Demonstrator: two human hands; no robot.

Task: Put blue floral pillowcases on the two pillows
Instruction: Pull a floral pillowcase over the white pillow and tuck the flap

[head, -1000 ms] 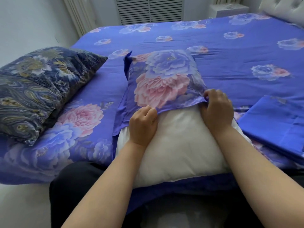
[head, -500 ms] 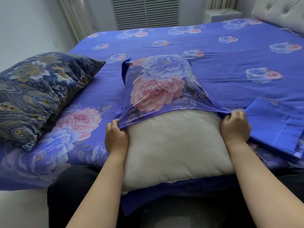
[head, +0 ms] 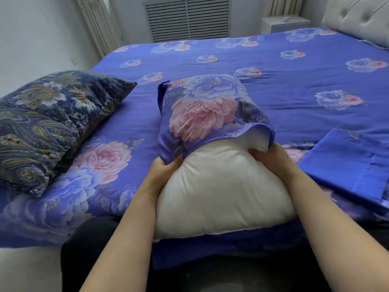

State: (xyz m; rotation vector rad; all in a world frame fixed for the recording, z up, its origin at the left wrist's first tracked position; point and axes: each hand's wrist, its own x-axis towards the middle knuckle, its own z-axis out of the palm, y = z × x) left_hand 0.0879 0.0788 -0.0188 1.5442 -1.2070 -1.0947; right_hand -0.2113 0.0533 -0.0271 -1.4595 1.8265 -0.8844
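Head view: white pillow [head: 221,186], soft, light, half inside blue floral pillowcase [head: 202,114]. Your left hand [head: 164,169] grips the case hem; right hand [head: 271,157] pinches pillow corner. Hold corners; the fabric likely slides.

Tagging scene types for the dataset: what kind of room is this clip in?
Most likely a home bedroom: a bed under a blue floral sheet, a white tufted padded headboard, and a white bare pillow half inside a blue floral pillowcase.
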